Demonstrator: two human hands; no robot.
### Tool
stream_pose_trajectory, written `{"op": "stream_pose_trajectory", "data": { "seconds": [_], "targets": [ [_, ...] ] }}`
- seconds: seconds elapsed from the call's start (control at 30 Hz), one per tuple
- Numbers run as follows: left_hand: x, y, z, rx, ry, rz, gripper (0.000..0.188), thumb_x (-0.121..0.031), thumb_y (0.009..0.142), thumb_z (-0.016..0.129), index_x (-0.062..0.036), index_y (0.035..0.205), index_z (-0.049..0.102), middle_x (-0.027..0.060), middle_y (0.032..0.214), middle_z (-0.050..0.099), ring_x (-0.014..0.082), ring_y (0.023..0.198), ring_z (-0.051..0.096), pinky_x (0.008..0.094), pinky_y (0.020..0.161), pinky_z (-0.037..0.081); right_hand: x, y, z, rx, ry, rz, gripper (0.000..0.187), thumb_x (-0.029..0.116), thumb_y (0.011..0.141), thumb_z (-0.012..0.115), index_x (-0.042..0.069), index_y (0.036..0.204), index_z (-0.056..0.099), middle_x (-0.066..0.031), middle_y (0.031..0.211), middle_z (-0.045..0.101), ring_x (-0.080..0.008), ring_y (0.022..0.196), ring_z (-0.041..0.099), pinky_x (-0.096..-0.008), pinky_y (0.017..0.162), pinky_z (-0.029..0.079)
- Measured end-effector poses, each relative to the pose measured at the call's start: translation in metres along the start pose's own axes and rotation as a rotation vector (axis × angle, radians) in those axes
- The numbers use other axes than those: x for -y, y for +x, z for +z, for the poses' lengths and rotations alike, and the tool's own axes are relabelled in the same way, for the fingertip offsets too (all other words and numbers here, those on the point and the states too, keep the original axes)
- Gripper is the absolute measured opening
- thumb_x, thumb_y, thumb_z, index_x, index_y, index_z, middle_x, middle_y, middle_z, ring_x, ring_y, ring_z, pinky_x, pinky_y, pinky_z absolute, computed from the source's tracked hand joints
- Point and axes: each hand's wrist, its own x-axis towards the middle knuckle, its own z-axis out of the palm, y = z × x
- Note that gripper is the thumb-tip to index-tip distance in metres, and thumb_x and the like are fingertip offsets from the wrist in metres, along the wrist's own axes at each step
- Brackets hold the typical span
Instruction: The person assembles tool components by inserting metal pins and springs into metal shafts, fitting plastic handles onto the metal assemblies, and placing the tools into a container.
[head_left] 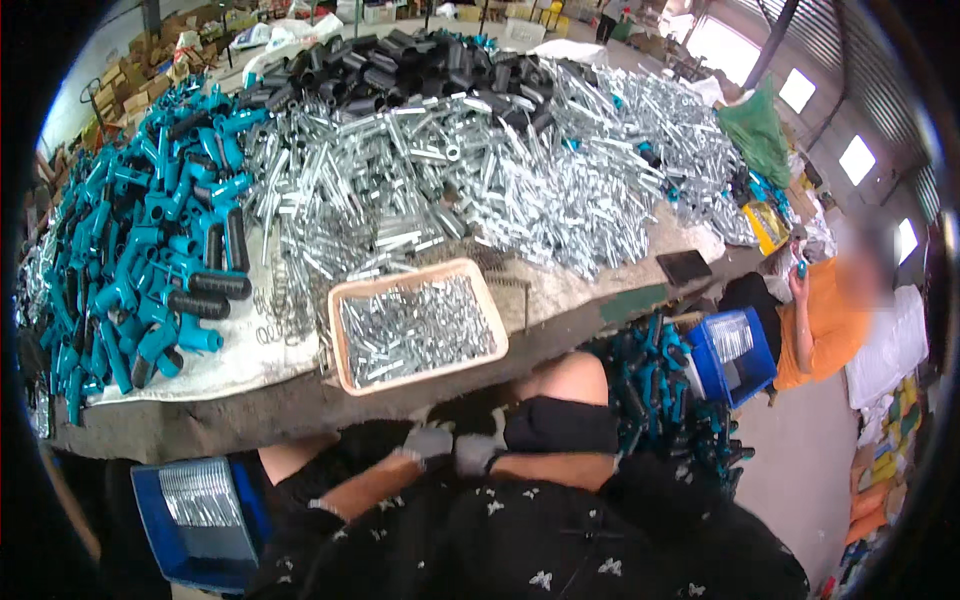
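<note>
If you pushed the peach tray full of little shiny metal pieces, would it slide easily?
Probably not: the peach plastic tray is heaped with small silver metal pieces, so it is likely heavy. It sits on rough cloth, which may drag. Loose pieces could rattle or spill.

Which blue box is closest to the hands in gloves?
The blue crate at lower left, holding thin metal rods, beside the left hand. The other blue crate sits farther right, past the right hand.
</note>
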Motion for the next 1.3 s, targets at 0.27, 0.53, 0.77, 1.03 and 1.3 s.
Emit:
{"op": "stream_pose_trajectory", "data": {
  "seconds": [0.27, 0.53, 0.77, 1.03, 1.3],
  "targets": [
    [-0.004, 0.019, -0.072, 0.549, -0.036, -0.135, 0.050, -0.025, 0.085, 0.064, -0.0026, 0.129, 0.059, 0.0229, 0.116, 0.066, 0.0417, 0.096, 0.068, 0.0490, 0.085, 0.054, 0.010, 0.006, 0.028, -0.027, 0.052, -0.128, 0.033, 0.036, 0.079, 0.070, 0.006, 0.088, 0.076, -0.0212, 0.094, 0.072, -0.0384, 0.087, 0.070, -0.0455, 0.075, 0.055],
    [-0.005, 0.024, -0.075, 0.775, -0.158, -0.229, 0.058, -0.025, 0.083, 0.067, -0.0019, 0.134, 0.055, 0.0218, 0.124, 0.063, 0.0410, 0.102, 0.067, 0.0478, 0.089, 0.053, 0.016, -0.008, 0.020, -0.130, 0.062, -0.091, 0.028, 0.024, 0.080, 0.060, 0.002, 0.090, 0.076, -0.0240, 0.093, 0.072, -0.0399, 0.085, 0.071, -0.0465, 0.074, 0.055],
    [-0.025, -0.004, -0.153, 0.460, -0.550, 0.012, 0.069, -0.039, 0.080, 0.073, -0.0060, 0.137, 0.053, 0.0217, 0.124, 0.065, 0.0395, 0.117, 0.061, 0.0460, 0.097, 0.049, 0.011, -0.171, -0.092, -0.105, 0.272, -0.084, 0.029, 0.031, 0.080, 0.065, 0.007, 0.096, 0.071, -0.0198, 0.087, 0.070, -0.0372, 0.084, 0.068, -0.0462, 0.076, 0.052],
    [-0.065, -0.020, -0.151, 0.309, -0.420, 0.007, 0.041, -0.018, 0.074, 0.076, -0.0061, 0.113, 0.068, 0.0159, 0.089, 0.071, 0.0356, 0.084, 0.069, 0.0452, 0.077, 0.054, -0.013, -0.314, -0.047, -0.556, 0.567, -0.021, 0.037, 0.033, 0.079, 0.077, 0.003, 0.097, 0.066, -0.0163, 0.077, 0.066, -0.0303, 0.072, 0.066, -0.0415, 0.068, 0.051],
    [-0.130, 0.042, -0.199, 0.128, -0.612, -0.009, 0.074, 0.001, 0.077, 0.072, 0.0002, 0.145, 0.042, 0.0180, 0.129, 0.055, 0.0242, 0.119, 0.057, 0.0345, 0.102, 0.046, -0.034, -0.514, -0.054, -1.418, 0.598, 0.748, 0.063, 0.009, 0.082, 0.079, -0.001, 0.139, 0.054, -0.0082, 0.103, 0.070, -0.0060, 0.080, 0.061, -0.0219, 0.066, 0.050]
  ]
}}
